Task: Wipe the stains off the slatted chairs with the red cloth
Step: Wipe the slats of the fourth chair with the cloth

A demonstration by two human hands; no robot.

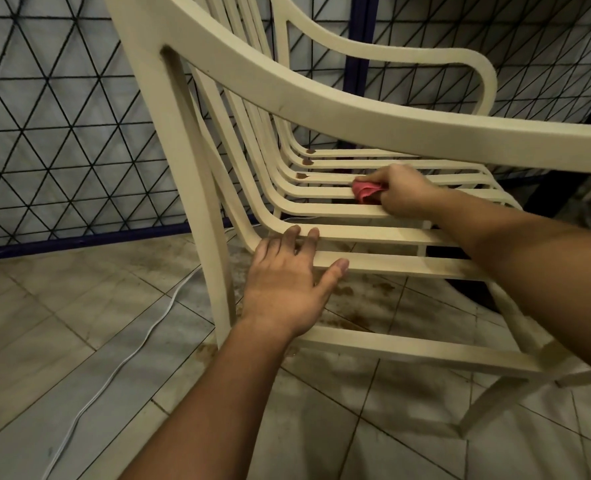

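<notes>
A cream slatted chair [339, 114] fills the view, seen from its side. My right hand [403, 190] reaches under the armrest and grips a bunched red cloth [365, 191] against a middle seat slat. Brown stains [302, 175] mark three far slats near the bend where the seat meets the back. My left hand [287, 280] rests on the nearest seat slats, fingers straight over the edge and thumb along the front slat.
A white cable [121, 362] runs across the tiled floor at the left. Brown splashes [347, 296] spot the tiles under the seat. A dark wire-mesh fence [55, 140] with a blue frame stands behind the chair.
</notes>
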